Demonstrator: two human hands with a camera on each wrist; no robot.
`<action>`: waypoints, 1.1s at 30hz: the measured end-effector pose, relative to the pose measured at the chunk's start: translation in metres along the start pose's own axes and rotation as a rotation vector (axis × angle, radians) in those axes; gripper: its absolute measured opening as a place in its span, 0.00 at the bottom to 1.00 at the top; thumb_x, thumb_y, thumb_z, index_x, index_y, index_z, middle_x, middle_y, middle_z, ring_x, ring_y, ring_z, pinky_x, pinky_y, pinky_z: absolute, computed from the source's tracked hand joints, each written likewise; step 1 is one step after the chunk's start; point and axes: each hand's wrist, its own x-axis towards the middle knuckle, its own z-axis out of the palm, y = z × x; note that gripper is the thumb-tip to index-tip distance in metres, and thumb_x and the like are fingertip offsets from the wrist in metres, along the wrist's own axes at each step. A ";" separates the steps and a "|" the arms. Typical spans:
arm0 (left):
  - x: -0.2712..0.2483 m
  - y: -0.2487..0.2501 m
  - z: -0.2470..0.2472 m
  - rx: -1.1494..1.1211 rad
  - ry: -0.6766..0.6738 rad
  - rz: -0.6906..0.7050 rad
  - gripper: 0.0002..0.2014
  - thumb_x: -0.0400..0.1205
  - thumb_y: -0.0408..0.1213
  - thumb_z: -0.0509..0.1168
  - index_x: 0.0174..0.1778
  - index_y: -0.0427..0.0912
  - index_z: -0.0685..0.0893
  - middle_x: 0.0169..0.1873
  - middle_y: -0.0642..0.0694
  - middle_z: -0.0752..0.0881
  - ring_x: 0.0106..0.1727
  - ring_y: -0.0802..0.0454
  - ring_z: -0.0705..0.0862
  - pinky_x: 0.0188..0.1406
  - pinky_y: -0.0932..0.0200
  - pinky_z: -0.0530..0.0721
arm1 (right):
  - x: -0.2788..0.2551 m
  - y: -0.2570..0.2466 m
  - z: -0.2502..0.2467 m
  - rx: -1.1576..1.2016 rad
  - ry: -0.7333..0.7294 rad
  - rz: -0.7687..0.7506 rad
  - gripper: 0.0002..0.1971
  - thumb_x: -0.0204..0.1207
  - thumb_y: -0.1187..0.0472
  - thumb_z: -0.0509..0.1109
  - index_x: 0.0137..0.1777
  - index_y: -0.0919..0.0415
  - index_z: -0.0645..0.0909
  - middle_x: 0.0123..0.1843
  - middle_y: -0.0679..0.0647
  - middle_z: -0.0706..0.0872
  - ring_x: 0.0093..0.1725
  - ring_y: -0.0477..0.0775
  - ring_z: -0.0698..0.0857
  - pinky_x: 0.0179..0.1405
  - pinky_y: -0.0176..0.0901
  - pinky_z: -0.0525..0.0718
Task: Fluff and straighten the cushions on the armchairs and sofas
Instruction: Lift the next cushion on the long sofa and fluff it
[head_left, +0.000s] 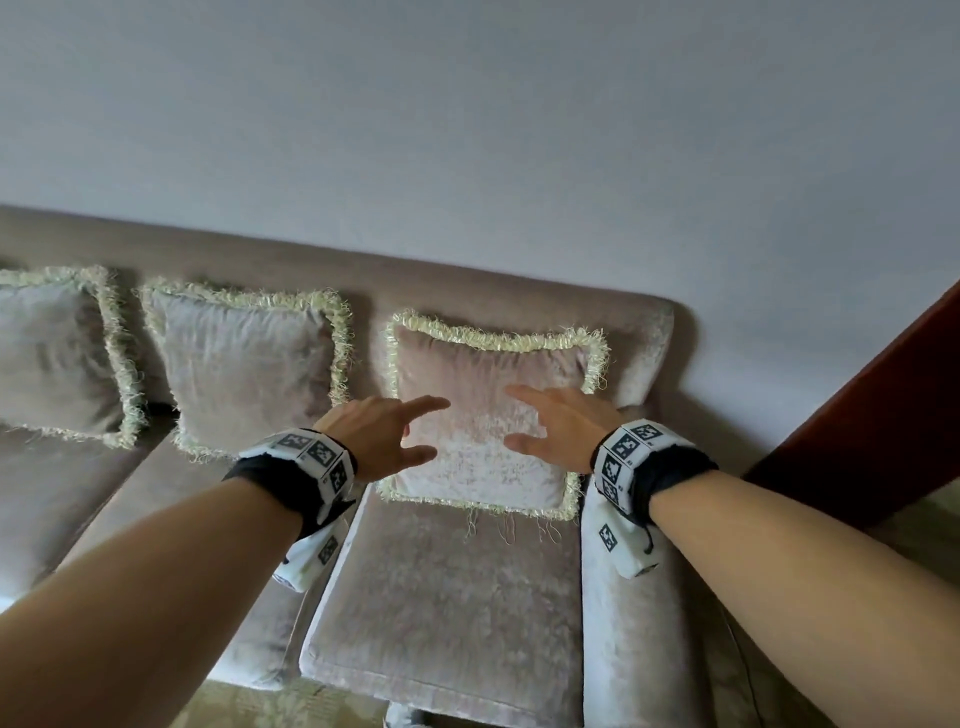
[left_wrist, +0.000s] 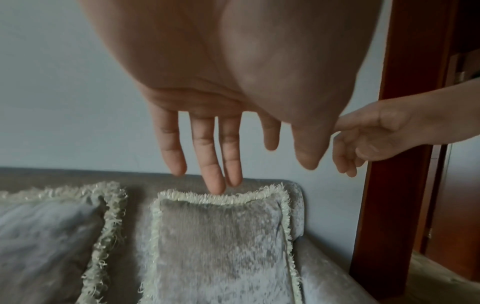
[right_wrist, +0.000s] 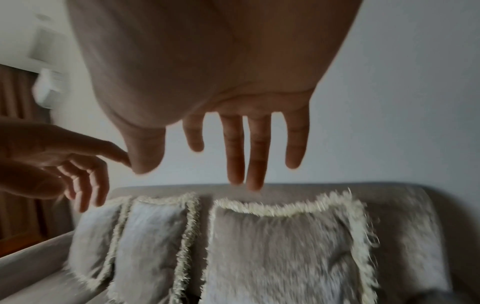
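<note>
Fringed cushion (head_left: 488, 415): propped against sofa (head_left: 447, 597) backrest, directly ahead of both palms. Left hand (head_left: 382, 434) and right hand (head_left: 563, 428) spread, fingers relaxed, holding nothing. Two more cushions (head_left: 244, 364) beyond left hand.

three cushions (head_left: 488, 415) side by side on sofa (head_left: 452, 597), against backrest

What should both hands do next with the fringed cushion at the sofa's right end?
Probably bring both hands in to take the rightmost cushion by its side edges. The left hand and right hand hover open before its face, gripping nothing, and its top edge sags in the middle, so it seems not yet fluffed.
</note>
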 end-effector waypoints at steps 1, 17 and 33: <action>0.016 -0.015 0.008 -0.019 0.019 0.006 0.35 0.82 0.69 0.60 0.83 0.77 0.52 0.59 0.55 0.90 0.52 0.52 0.89 0.53 0.46 0.90 | 0.017 0.007 0.013 0.046 0.020 0.034 0.40 0.75 0.22 0.55 0.85 0.33 0.52 0.71 0.50 0.79 0.61 0.57 0.85 0.56 0.58 0.87; 0.259 -0.173 0.242 -0.594 0.579 -0.266 0.40 0.75 0.71 0.60 0.86 0.65 0.63 0.72 0.38 0.71 0.63 0.41 0.81 0.51 0.45 0.84 | 0.189 0.155 0.256 0.484 0.795 0.514 0.43 0.72 0.25 0.61 0.87 0.39 0.60 0.78 0.59 0.64 0.75 0.46 0.65 0.71 0.42 0.67; 0.339 -0.182 0.333 -0.892 0.728 -0.056 0.58 0.76 0.70 0.68 0.90 0.37 0.49 0.90 0.38 0.55 0.91 0.48 0.55 0.90 0.45 0.55 | 0.281 0.228 0.349 0.587 0.962 0.363 0.50 0.74 0.20 0.55 0.86 0.53 0.49 0.88 0.71 0.54 0.88 0.68 0.55 0.87 0.55 0.57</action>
